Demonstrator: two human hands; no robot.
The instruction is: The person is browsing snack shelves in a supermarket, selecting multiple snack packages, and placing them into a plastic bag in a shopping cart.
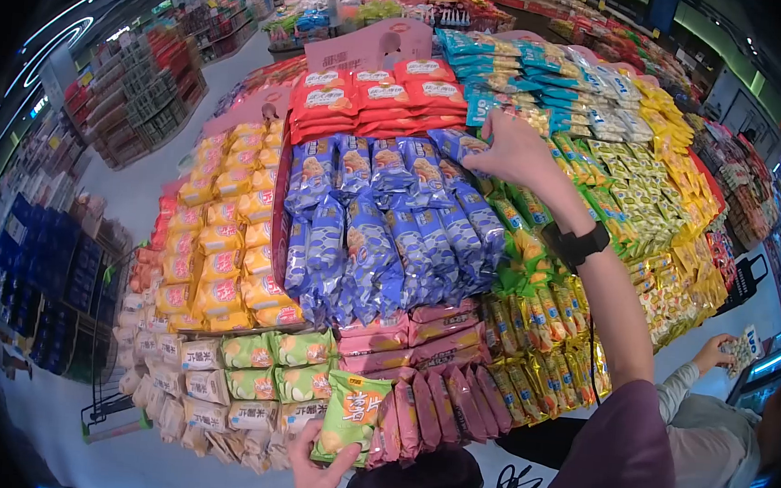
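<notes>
Near the bottom edge my left hand (325,468) grips the lower part of a green snack bag (351,415), which stands tilted in front of the pink packets (432,412). My right hand (512,150) reaches across the display, its fingers pinched at a blue packet (458,146) at the back right corner of the blue pile (383,216). Red packets (384,97) lie just behind that pile. Further green bags (276,363) rest left of my left hand, above beige packets (204,394).
Yellow-orange bags (222,231) fill the left side, green and gold packets (540,320) the right. A person (715,435) at the right holds a small packet (747,350). A shopping basket (115,424) stands at lower left. Shelves (137,86) line the aisle.
</notes>
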